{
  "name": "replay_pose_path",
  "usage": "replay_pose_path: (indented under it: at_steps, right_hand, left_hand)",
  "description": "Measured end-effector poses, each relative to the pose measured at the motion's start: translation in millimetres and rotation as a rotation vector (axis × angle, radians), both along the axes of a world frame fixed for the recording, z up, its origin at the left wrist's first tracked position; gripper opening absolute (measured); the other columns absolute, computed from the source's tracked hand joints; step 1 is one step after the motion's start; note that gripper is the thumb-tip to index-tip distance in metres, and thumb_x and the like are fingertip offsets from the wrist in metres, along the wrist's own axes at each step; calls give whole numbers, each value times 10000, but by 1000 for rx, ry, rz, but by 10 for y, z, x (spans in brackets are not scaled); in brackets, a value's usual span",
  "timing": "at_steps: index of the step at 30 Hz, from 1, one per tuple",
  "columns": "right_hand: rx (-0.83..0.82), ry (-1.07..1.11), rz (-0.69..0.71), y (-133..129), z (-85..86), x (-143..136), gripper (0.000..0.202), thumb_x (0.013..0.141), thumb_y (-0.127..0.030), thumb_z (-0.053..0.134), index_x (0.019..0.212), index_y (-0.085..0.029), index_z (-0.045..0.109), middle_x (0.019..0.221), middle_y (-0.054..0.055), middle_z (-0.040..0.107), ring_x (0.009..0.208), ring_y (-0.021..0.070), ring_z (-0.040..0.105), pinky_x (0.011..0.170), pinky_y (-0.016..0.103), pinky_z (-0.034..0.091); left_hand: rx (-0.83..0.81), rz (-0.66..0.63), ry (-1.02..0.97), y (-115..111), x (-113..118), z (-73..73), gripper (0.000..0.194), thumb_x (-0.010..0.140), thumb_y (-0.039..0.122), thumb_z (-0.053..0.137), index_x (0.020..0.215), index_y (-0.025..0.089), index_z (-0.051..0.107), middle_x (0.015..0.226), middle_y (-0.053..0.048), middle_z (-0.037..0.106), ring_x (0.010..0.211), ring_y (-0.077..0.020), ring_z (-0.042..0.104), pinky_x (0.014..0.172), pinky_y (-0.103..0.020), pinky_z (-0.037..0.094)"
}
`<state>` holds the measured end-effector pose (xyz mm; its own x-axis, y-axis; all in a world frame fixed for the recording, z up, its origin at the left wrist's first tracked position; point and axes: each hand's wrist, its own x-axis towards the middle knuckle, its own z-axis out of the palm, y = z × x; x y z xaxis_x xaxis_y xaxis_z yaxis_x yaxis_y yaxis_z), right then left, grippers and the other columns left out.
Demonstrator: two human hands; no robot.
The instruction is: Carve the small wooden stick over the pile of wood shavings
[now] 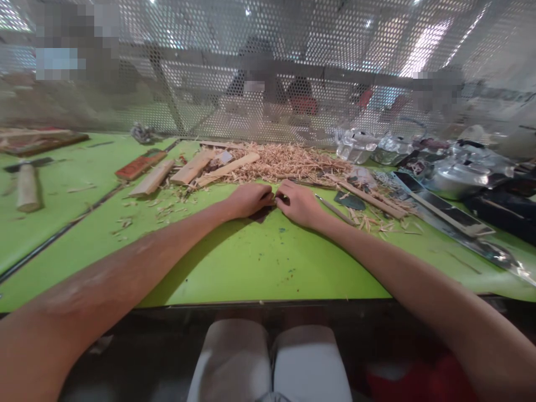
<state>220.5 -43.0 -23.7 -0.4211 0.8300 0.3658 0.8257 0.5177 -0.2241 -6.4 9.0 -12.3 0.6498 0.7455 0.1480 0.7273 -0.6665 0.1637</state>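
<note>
My left hand (250, 200) and my right hand (298, 204) rest close together on the green tabletop (251, 268), fingertips almost meeting. The fingers of both are curled in, and what they pinch, if anything, is too small or hidden to make out. A dark patch, perhaps a shadow or a thin piece, shows under my left fingers. Just beyond lies a heap of pale wood shavings (288, 159). A slim rod-like tool (335, 209) lies beside my right wrist, near a dark flat scrap (350, 200).
Flat wooden pieces (192, 167) and an orange-red block (140, 164) lie to the left. Farther left is a hammer (28, 187). Shiny foil-like bundles (456, 173) and a long dark flat strip (444, 204) occupy the right. A perforated metal screen (201, 84) stands behind.
</note>
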Motion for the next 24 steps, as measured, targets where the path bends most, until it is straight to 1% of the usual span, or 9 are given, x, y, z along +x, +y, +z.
replay_pose_path:
  at_steps: [6,9,13,16,19,24]
  right_hand:
    - [0,22,-1,-13,2,1,102,1189,-163,713,1135,-209,787,1245,137,827,1045,274,719,927,400,534]
    - [10,29,6,0,-3,11,105,1188,-173,709,1122,-217,778,1222,134,826,1038,278,710,942,408,544]
    - [-9,-1,5,1,14,5,106,1193,-171,702,1165,-209,797,1267,141,832,1088,286,738,965,406,554]
    - [-21,-21,-3,-17,32,-9,120,1209,-181,698,1195,-203,815,1291,144,835,1108,285,745,967,402,557]
    - [-23,-21,-2,-35,46,-14,138,1221,-189,689,1210,-194,826,1297,152,838,1103,286,737,969,410,565]
    - [-32,-9,8,-37,49,-7,149,1232,-202,688,1200,-191,833,1302,149,833,1081,278,728,959,412,566]
  left_hand:
    - [4,-1,10,-11,10,9,330,1226,308,623,909,238,685,987,-114,832,855,-241,673,771,-350,393]
    - [8,-4,8,-9,9,5,321,1228,299,612,926,236,701,1011,-120,841,872,-247,683,777,-353,400]
    - [4,-5,6,-1,5,2,305,1230,299,603,961,230,728,1049,-127,855,898,-252,699,786,-349,421]
    - [1,2,12,-3,10,8,309,1230,294,600,953,229,719,1031,-129,848,880,-248,687,779,-350,409]
    - [-1,7,18,-11,15,18,316,1233,298,600,946,230,714,1016,-133,844,867,-250,683,774,-356,400]
    - [0,3,15,-19,9,21,329,1248,326,589,978,226,749,1039,-138,862,886,-262,712,784,-359,424]
